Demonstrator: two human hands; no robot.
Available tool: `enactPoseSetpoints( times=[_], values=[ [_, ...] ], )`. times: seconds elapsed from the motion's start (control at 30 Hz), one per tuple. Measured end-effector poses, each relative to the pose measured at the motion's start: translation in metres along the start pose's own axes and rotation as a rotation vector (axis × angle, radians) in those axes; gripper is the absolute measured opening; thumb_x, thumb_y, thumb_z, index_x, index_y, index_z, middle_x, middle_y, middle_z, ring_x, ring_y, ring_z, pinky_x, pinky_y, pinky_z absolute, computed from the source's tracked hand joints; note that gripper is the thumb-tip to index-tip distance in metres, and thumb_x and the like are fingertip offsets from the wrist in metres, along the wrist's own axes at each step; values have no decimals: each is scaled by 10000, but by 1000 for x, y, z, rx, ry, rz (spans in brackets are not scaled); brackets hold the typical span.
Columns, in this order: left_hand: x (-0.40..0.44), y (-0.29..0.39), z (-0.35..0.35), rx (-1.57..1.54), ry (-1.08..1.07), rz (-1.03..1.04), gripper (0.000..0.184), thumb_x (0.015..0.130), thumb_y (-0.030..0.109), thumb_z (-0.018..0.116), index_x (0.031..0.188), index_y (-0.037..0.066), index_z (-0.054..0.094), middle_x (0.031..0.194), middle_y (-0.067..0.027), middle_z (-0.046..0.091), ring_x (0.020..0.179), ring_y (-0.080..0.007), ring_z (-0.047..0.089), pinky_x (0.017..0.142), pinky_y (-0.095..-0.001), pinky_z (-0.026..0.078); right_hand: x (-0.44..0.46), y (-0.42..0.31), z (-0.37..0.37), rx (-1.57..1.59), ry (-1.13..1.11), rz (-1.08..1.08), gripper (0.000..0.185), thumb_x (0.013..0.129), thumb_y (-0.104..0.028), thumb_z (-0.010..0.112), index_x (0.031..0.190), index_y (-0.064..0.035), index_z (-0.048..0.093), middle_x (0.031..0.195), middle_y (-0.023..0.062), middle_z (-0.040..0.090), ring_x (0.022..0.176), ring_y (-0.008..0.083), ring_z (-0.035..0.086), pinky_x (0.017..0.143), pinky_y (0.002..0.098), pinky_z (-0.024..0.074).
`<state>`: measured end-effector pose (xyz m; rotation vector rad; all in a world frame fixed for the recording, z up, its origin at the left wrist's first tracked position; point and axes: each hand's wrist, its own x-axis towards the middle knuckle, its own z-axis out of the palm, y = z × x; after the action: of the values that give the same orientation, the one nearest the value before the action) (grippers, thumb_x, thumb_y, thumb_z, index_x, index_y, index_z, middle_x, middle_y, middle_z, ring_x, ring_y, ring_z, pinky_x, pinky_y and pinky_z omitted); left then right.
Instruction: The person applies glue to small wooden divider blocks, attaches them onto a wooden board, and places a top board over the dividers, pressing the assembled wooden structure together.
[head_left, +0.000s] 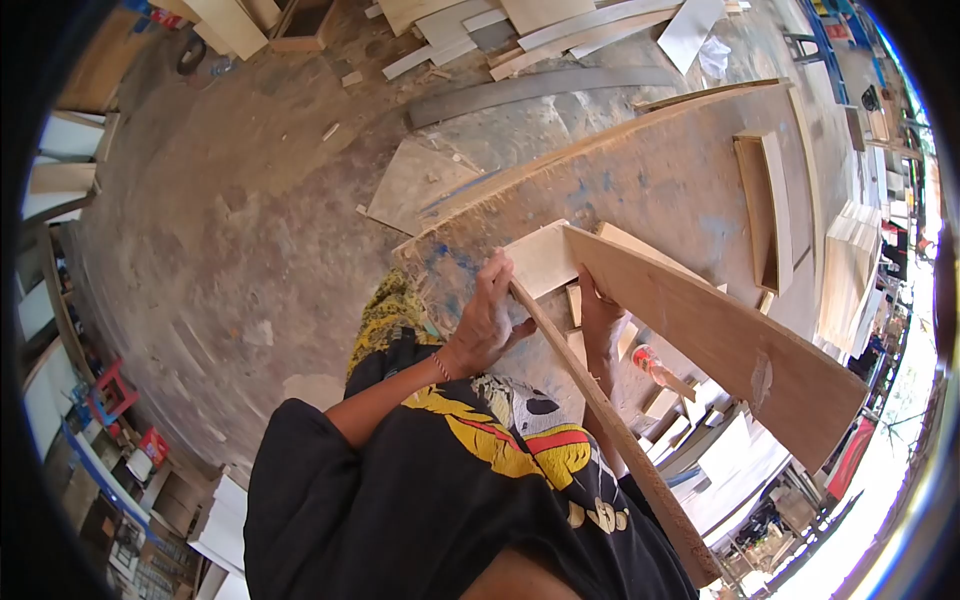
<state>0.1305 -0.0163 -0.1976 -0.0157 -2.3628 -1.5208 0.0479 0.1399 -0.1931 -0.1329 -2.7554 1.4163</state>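
Observation:
A three-sided wooden frame rests against my body at the workbench edge. Its short end board [543, 258] joins a wide long board [710, 335] on the right and a second long board [610, 420], seen edge-on, on the left. My left hand [487, 315] presses at the left corner, fingers curled round the board's end. My right hand [602, 315] is inside the frame, its fingers gripping the wide board near the right corner. A red-labelled bottle [648, 362] lies below the wide board.
The worn workbench [640, 170] stretches ahead, with a narrow wooden box [765, 210] on it. Stacked panels [848, 270] stand at the right. Board offcuts [450, 35] lie on the floor at the top, and a red stool [112, 390] is at the left.

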Motion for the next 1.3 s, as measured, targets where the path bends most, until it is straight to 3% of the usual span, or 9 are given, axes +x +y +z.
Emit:
enactPoseSetpoints(
  times=[0.33, 0.53, 0.8, 0.83, 0.93, 1.0, 1.1, 1.17, 1.3],
  values=[
    [1, -1, -2, 12, -42, 3, 993, 617, 81, 778, 1364, 8, 128, 1298, -267, 289, 1244, -443, 312, 1009, -455, 333, -1, 2, -1, -10, 12, -63, 186, 766, -121, 690, 908, -4, 664, 849, 117, 670, 770, 207, 640, 679, 331, 499],
    [-8, -18, 12, 26, -2, 14, 976, 662, 133, 760, 1373, 1, 105, 1325, -273, 272, 1237, -430, 307, 1027, -467, 289, 4, 0, -4, -116, 38, -151, 215, 731, -204, 715, 865, -38, 682, 807, 100, 673, 751, 255, 639, 661, 366, 490],
    [-9, -19, 17, 68, 80, 45, 936, 701, 148, 731, 1378, -25, 109, 1348, -242, 272, 1183, -396, 349, 1012, -426, 300, 0, -21, -12, -119, -73, -53, 294, 784, -282, 662, 957, -45, 665, 851, 119, 668, 826, 250, 627, 743, 333, 473],
    [-6, -18, 16, 60, 75, 42, 943, 694, 143, 734, 1379, -24, 107, 1337, -241, 277, 1176, -395, 354, 1004, -423, 308, 1, -39, -18, 4, -129, 157, 329, 767, -210, 670, 1024, -8, 632, 868, 138, 663, 805, 217, 638, 719, 313, 480],
    [-2, -14, 11, 60, 47, 11, 965, 675, 126, 742, 1382, -22, 102, 1305, -236, 293, 1154, -391, 370, 979, -414, 332, 1, -22, -18, -14, -115, -109, 284, 769, -289, 684, 938, -61, 675, 870, 117, 670, 803, 286, 634, 694, 400, 489],
    [-2, -11, 10, 74, 19, -13, 980, 662, 115, 747, 1384, -21, 98, 1283, -234, 304, 1139, -389, 380, 963, -409, 348, -1, -22, -17, 58, -84, -128, 276, 774, -283, 681, 938, -61, 674, 871, 120, 669, 802, 288, 633, 692, 400, 489],
    [0, -4, 4, 76, -18, -56, 1002, 643, 98, 755, 1386, -19, 93, 1251, -230, 319, 1117, -386, 396, 939, -400, 372, 1, -31, -21, 51, -69, -169, 231, 769, -223, 685, 923, -52, 667, 869, 120, 662, 804, 291, 627, 691, 394, 487],
    [3, 1, 2, 97, -44, -97, 1018, 630, 87, 760, 1388, -17, 89, 1230, -227, 330, 1102, -383, 406, 923, -394, 388, 3, -7, -8, -151, 17, -214, 205, 751, -191, 693, 894, -46, 664, 851, 120, 657, 794, 300, 622, 690, 398, 485],
    [5, 15, -1, 114, -63, -163, 1049, 605, 64, 771, 1392, -15, 82, 1187, -222, 351, 1073, -379, 427, 891, -383, 420, 7, -10, -10, -58, 28, -322, 163, 754, -117, 675, 885, -25, 641, 801, 152, 640, 734, 320, 615, 648, 407, 480]
  ],
)
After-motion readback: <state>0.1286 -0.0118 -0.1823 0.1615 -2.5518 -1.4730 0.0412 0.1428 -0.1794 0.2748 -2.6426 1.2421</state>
